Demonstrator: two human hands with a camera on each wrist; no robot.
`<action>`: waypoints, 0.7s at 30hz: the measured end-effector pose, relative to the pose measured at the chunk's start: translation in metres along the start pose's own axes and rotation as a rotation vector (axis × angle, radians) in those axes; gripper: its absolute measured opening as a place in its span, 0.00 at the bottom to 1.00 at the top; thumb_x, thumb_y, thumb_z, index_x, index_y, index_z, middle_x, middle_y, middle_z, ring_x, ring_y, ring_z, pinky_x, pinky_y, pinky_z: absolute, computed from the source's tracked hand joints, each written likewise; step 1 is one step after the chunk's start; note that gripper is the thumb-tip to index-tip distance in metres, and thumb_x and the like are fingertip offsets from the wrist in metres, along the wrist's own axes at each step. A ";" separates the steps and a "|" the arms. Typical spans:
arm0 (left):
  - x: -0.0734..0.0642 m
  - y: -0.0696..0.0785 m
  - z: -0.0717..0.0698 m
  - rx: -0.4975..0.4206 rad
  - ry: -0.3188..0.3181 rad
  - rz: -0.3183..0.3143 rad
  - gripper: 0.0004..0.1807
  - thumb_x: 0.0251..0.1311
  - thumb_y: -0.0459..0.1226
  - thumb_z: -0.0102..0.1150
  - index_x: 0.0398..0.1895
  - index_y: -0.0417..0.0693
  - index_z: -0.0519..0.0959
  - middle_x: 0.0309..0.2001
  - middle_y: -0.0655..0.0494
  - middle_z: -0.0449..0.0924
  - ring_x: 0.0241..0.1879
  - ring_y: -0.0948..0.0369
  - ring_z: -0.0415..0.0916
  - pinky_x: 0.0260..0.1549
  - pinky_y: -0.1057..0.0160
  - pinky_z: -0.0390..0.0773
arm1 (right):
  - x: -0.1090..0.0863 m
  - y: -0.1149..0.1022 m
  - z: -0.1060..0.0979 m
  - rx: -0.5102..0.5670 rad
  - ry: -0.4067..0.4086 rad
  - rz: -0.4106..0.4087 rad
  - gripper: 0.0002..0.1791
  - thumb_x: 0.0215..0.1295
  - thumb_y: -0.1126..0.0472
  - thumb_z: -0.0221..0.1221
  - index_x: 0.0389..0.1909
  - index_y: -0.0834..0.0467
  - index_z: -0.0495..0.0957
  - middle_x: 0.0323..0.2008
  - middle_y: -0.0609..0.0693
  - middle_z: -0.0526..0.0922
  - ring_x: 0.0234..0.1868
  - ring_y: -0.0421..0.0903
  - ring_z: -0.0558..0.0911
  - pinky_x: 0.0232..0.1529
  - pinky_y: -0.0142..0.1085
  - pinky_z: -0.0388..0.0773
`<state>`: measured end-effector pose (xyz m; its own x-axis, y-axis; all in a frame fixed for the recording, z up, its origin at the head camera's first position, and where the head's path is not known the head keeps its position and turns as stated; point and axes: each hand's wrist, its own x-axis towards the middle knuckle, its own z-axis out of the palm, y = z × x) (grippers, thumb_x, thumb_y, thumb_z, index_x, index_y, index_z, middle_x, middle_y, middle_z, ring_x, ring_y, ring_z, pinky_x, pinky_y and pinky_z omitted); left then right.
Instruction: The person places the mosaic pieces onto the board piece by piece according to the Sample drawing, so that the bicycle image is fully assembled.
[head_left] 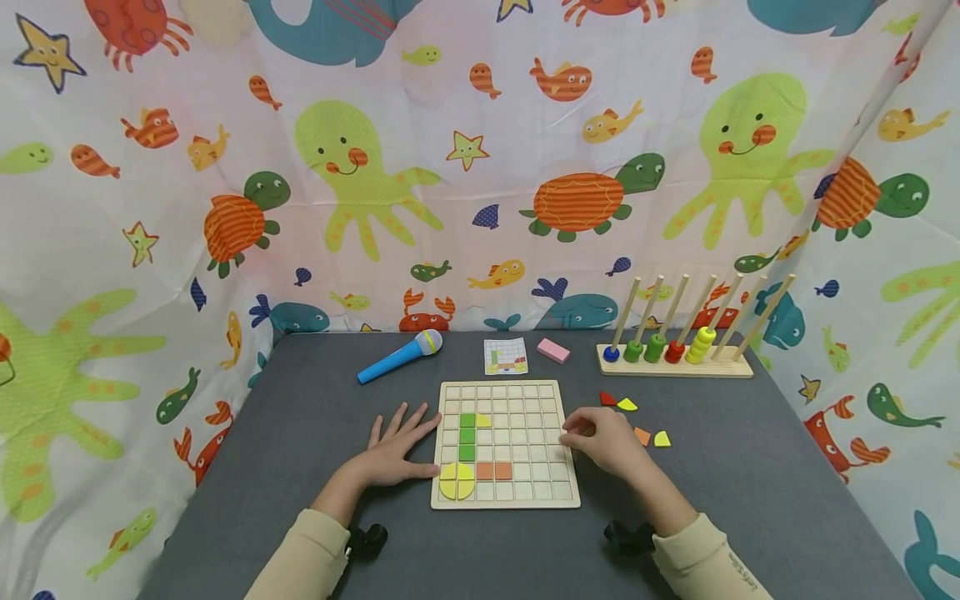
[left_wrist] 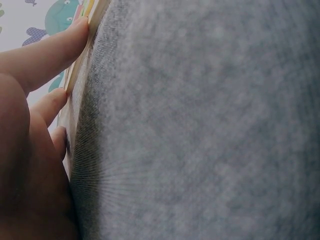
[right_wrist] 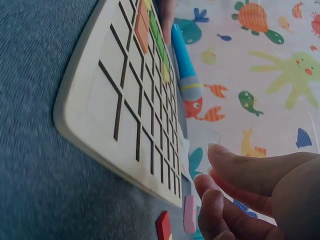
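Note:
A square wooden grid board (head_left: 525,492) lies on the table. It bears green squares (head_left: 467,436), orange squares (head_left: 493,471), yellow quarter-circles (head_left: 457,481) forming a disc at the near-left corner, and one small yellow piece (head_left: 483,420). My left hand (head_left: 393,454) lies beside the board with fingers spread, thumb and index finger touching its left edge. At the board's right edge is my right hand (head_left: 600,437), its fingers bent and thumb close to the fingertips. No piece shows between them in the right wrist view, though part of the fingertips is hidden.
Loose red (head_left: 607,398), yellow (head_left: 627,404) and orange (head_left: 642,436) pieces lie right of the board, with another yellow piece (head_left: 662,438). Behind it are a toy microphone (head_left: 401,357), a pattern card (head_left: 506,357), a pink block (head_left: 553,350) and a peg-and-bead stand (head_left: 675,371).

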<state>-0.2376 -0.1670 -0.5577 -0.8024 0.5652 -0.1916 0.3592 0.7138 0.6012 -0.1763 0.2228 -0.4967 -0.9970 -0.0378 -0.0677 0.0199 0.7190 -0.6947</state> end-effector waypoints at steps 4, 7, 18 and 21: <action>0.000 -0.001 0.000 -0.002 -0.010 -0.007 0.53 0.55 0.70 0.60 0.81 0.70 0.51 0.83 0.53 0.38 0.80 0.42 0.20 0.65 0.28 0.14 | -0.001 0.005 -0.007 0.005 0.008 0.019 0.11 0.60 0.59 0.72 0.41 0.58 0.86 0.30 0.46 0.84 0.31 0.44 0.79 0.30 0.36 0.77; 0.001 -0.002 0.000 0.004 -0.010 -0.010 0.52 0.55 0.70 0.60 0.81 0.70 0.51 0.83 0.54 0.38 0.80 0.42 0.20 0.66 0.29 0.14 | -0.003 0.012 -0.013 -0.001 0.026 0.030 0.13 0.60 0.59 0.72 0.43 0.59 0.86 0.32 0.47 0.86 0.31 0.43 0.79 0.31 0.35 0.78; 0.002 -0.003 0.001 0.013 -0.004 -0.016 0.52 0.56 0.70 0.60 0.81 0.70 0.51 0.83 0.54 0.39 0.80 0.43 0.20 0.66 0.30 0.14 | -0.008 0.044 -0.039 0.005 0.051 0.062 0.18 0.63 0.57 0.70 0.50 0.61 0.84 0.39 0.53 0.88 0.36 0.45 0.83 0.34 0.35 0.81; 0.002 -0.002 0.002 0.014 -0.014 -0.039 0.52 0.55 0.71 0.59 0.81 0.73 0.50 0.83 0.56 0.38 0.80 0.44 0.19 0.67 0.30 0.15 | -0.010 0.054 -0.045 -0.015 0.054 0.070 0.18 0.63 0.56 0.70 0.51 0.61 0.84 0.41 0.53 0.88 0.37 0.45 0.84 0.36 0.36 0.81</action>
<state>-0.2396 -0.1666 -0.5607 -0.8093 0.5425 -0.2253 0.3345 0.7409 0.5824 -0.1686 0.2935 -0.5011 -0.9958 0.0505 -0.0769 0.0894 0.7292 -0.6784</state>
